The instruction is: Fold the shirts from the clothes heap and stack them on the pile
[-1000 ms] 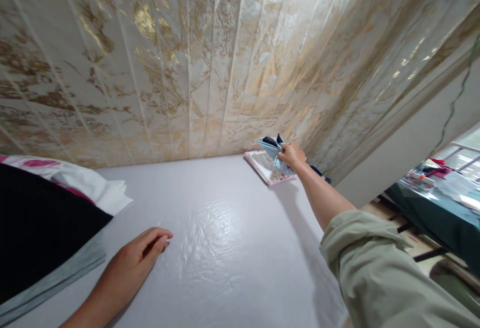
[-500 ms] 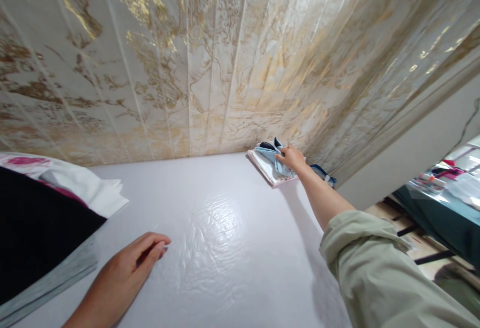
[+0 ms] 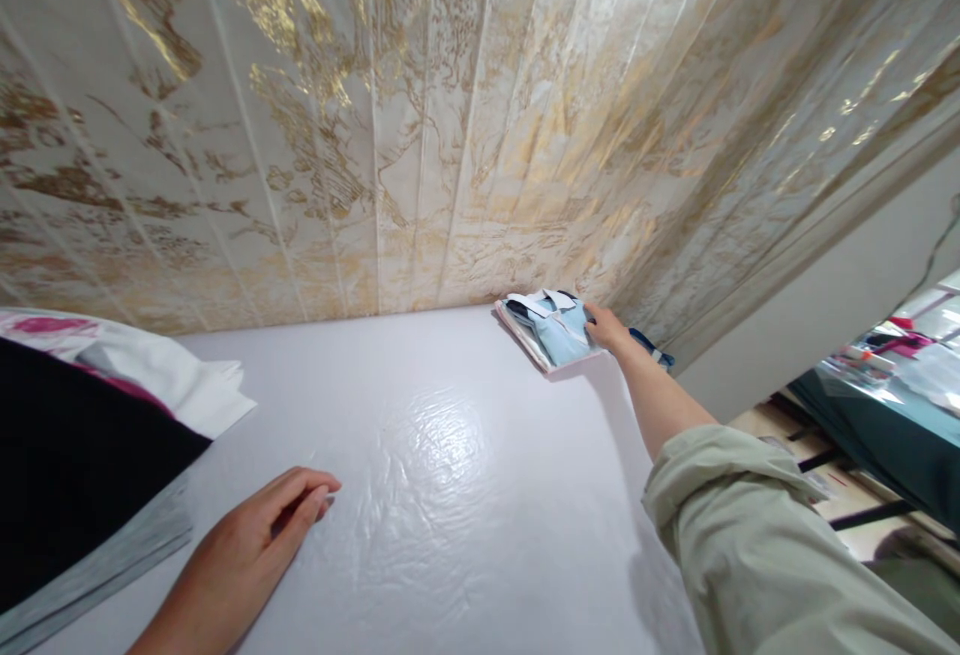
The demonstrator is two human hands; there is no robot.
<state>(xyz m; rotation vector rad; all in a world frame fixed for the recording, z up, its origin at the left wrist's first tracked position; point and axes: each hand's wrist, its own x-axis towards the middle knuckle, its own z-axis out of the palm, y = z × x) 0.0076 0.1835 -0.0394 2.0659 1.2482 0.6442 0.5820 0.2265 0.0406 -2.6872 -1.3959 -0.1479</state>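
Observation:
At the far edge of the table, my right hand (image 3: 606, 328) grips the right edge of a folded light blue shirt (image 3: 564, 333) with a white collar. The shirt lies face up on a small stack of folded clothes (image 3: 525, 337), whose white and pinkish edges show beneath it. Some of my right fingers are hidden by the cloth. My left hand (image 3: 262, 545) rests on the table at the lower left, fingers curled and thumb against the fingertips, with no object visible in it.
Beside my left hand lies a pile of clothes with a black garment (image 3: 82, 465), grey cloth and a white-and-pink piece. A gold-patterned curtain (image 3: 420, 135) hangs behind the white table (image 3: 450, 535). Dark blue cloth (image 3: 651, 345) sits past my right wrist. Another table (image 3: 892, 435) stands at right.
The light blue shirt, bunched under my right hand before, now lies flat on the stack with its collar showing. My right hand has shifted right to its edge. My left hand stays put.

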